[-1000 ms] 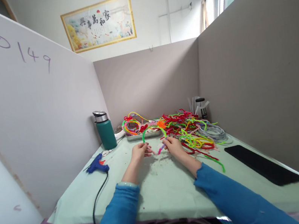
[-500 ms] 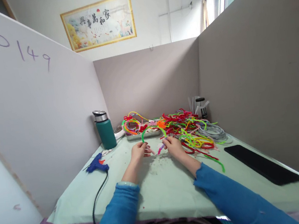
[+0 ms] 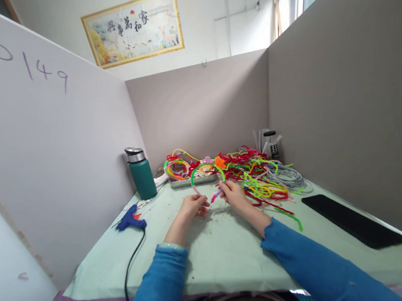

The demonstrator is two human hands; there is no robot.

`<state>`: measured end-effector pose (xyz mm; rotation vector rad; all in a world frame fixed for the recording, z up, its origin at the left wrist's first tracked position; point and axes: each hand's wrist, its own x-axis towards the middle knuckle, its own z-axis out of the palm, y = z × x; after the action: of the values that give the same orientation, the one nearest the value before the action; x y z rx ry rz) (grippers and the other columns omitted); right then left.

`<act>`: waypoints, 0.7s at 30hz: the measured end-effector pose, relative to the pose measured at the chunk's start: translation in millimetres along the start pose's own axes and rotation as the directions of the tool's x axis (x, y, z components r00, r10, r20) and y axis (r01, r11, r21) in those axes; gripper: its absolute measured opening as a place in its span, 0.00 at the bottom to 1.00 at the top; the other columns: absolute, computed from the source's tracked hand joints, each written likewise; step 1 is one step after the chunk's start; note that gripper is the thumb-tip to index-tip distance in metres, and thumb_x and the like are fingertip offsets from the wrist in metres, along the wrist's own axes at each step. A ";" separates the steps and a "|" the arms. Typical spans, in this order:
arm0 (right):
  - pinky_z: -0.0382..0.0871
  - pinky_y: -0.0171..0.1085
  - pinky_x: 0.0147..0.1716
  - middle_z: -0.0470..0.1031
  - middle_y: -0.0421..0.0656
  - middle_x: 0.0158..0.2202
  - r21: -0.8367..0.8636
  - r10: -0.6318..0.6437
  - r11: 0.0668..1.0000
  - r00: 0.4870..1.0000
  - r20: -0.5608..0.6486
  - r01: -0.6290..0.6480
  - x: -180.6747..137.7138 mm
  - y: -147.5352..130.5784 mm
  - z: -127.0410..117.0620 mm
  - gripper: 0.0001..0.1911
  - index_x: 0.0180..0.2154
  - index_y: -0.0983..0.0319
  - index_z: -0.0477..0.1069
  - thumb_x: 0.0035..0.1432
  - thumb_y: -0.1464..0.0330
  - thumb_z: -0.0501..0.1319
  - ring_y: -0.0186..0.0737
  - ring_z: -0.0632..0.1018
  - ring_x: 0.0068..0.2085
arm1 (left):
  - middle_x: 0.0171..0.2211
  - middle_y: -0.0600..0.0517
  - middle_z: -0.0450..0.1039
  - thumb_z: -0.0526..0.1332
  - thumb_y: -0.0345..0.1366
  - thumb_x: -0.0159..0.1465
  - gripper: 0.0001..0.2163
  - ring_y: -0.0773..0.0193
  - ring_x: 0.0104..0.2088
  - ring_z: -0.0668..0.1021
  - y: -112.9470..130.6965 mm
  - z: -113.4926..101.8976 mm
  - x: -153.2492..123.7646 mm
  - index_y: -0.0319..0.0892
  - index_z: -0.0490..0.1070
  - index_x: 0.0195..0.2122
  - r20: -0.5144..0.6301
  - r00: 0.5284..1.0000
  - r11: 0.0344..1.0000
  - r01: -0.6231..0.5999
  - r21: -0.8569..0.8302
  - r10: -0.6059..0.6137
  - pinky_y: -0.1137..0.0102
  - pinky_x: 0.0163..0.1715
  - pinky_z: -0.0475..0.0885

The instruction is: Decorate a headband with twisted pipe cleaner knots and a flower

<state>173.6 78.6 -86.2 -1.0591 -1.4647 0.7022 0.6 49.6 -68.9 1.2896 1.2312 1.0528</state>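
Observation:
A headband-like hoop wrapped in fuzzy pipe cleaner stands between my hands, mostly green, with one pink end and one purple-and-magenta end. An orange flower sits on its upper right, with a small pink shape beside it. My right hand pinches the hoop's right leg, and the magenta tip pokes out past the fingers. At the pink left end, my left hand has its fingers closed together; they cover the very tip.
Behind the hoop lies a metal tray with coloured pieces. A tangled pile of pipe cleaners spreads at right, near a black phone-like slab. A blue glue gun with its cord and a green bottle are at left.
My left hand has slid down from the hoop's green part to its pink end. The hoop has shifted slightly right and up; my right hand keeps its hold.

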 end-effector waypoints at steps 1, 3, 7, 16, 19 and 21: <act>0.59 0.30 0.18 0.70 0.38 0.19 -0.002 -0.009 1.000 1.000 0.003 0.009 -0.3 0.4 0.2 0.16 0.27 0.62 0.66 0.55 0.56 0.52 0.30 0.66 0.17 | 0.31 0.42 0.74 0.60 0.34 0.58 0.07 0.67 0.22 0.75 0.1 0.3 0.1 0.33 0.69 0.32 0.000 1.000 1.000 0.006 -0.005 -0.006 0.71 0.23 0.71; 0.59 0.30 0.18 0.70 0.38 0.19 -0.002 -0.027 1.000 1.000 0.006 0.027 -0.6 1.8 0.9 0.16 0.26 0.62 0.65 0.55 0.56 0.52 0.30 0.66 0.16 | 0.29 0.43 0.74 0.60 0.32 0.58 0.06 0.67 0.22 0.75 0.5 0.8 0.4 0.33 0.69 0.30 -0.007 1.000 1.000 0.004 -0.013 -0.004 0.71 0.24 0.72; 0.58 0.30 0.17 0.69 0.38 0.18 -0.001 -0.035 0.999 0.999 0.009 0.035 -0.2 3.4 2.0 0.16 0.25 0.61 0.65 0.55 0.56 0.53 0.30 0.66 0.16 | 0.28 0.44 0.73 0.60 0.30 0.57 0.04 0.66 0.23 0.76 1.8 1.4 0.6 0.33 0.69 0.30 -0.026 1.000 0.999 -0.002 -0.037 0.001 0.71 0.25 0.72; 0.58 0.30 0.17 0.70 0.38 0.19 0.019 -0.023 1.000 1.000 0.001 0.023 -0.4 1.4 1.5 0.17 0.27 0.62 0.67 0.55 0.55 0.53 0.30 0.66 0.16 | 0.29 0.45 0.74 0.61 0.33 0.57 0.06 0.65 0.24 0.77 2.5 -0.3 -0.4 0.35 0.68 0.31 -0.079 0.996 0.998 -0.035 -0.049 0.031 0.70 0.25 0.72; 0.58 0.31 0.17 0.70 0.38 0.19 0.022 -0.024 0.999 1.000 0.009 0.023 -1.0 1.5 1.7 0.17 0.27 0.62 0.67 0.55 0.55 0.54 0.31 0.66 0.16 | 0.26 0.46 0.73 0.62 0.32 0.57 0.05 0.66 0.24 0.76 2.9 -0.2 0.6 0.35 0.68 0.29 -0.086 0.995 0.998 -0.050 -0.041 0.047 0.71 0.26 0.73; 0.58 0.30 0.16 0.70 0.38 0.19 0.029 -0.023 0.999 1.000 0.010 0.023 -1.0 1.6 2.0 0.17 0.26 0.62 0.67 0.55 0.55 0.54 0.30 0.66 0.16 | 0.25 0.47 0.72 0.62 0.32 0.56 0.06 0.67 0.23 0.75 3.5 0.1 0.4 0.34 0.68 0.28 -0.089 0.995 0.998 -0.055 -0.038 0.051 0.71 0.26 0.73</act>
<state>172.0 78.6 -88.4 -1.0162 -1.4692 0.7116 1.0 50.1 -65.5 1.2625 1.2408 1.1774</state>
